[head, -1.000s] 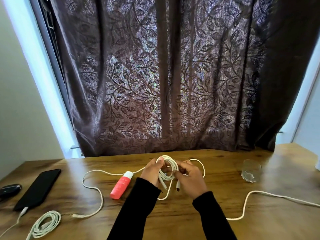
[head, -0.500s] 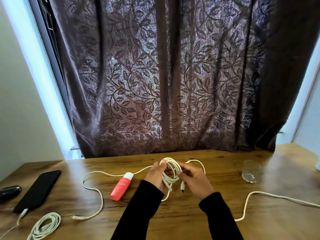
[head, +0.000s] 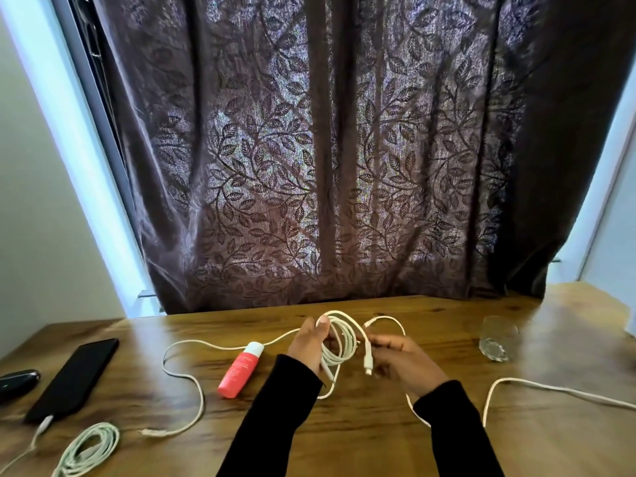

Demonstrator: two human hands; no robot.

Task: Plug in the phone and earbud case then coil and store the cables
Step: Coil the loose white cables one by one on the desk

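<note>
A white cable coil (head: 339, 342) is held above the middle of the wooden table (head: 344, 442). My left hand (head: 309, 342) grips the coil with the thumb on top. My right hand (head: 402, 363) pinches the cable's free end just above its plug (head: 367, 361), which hangs down. At the far left lies a black phone (head: 74, 376) with a white cable plugged into its near end. A second coiled cable (head: 91, 447) rests at the front left. The dark earbud case (head: 17, 383) sits at the left edge.
A pink tube (head: 241, 370) lies left of my hands, over a loose white cable (head: 186, 376). A clear glass (head: 497, 339) stands at the right. Another white cable (head: 550, 390) trails off the right edge. A dark leaf-patterned curtain (head: 327, 149) hangs behind the table.
My right hand has shifted right and slightly down, drawing the cable's plug end out from the coil. The left hand keeps hold of the coil.
</note>
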